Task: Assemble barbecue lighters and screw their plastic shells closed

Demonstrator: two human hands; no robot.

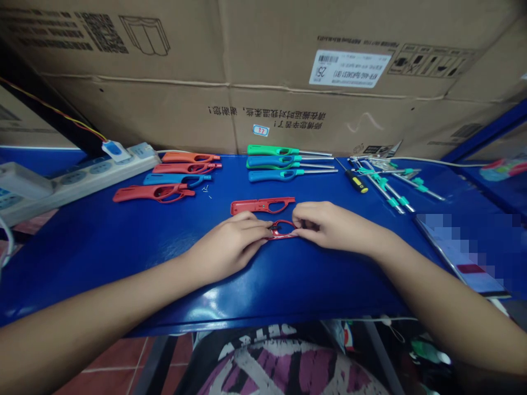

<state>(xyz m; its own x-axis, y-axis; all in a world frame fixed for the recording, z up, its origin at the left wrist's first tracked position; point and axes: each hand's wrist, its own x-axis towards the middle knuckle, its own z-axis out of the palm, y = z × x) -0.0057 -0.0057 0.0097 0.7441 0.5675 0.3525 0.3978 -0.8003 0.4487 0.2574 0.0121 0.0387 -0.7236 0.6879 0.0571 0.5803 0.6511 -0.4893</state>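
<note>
My left hand (234, 241) is closed on the handle end of a red lighter casing half (284, 229), low over the table. Thumb and fingers of my right hand (315, 224) pinch the same piece at its right end. Its oval trigger opening shows between my hands, with a small black part inside; the rest is hidden under my left fingers. Just beyond lies another red casing half (262, 206), its hollow side up. Farther back on the right, several metal lighter tubes with teal fittings (382, 184) lie in a loose pile.
Assembled green and blue lighters (274, 175) lie at the back middle. Orange, red and blue casings (154, 192) lie left, beside small screws (205, 189). A screwdriver (357, 182) lies right of the lighters. A power strip (88, 178) borders the left; cardboard (164, 109) stands behind.
</note>
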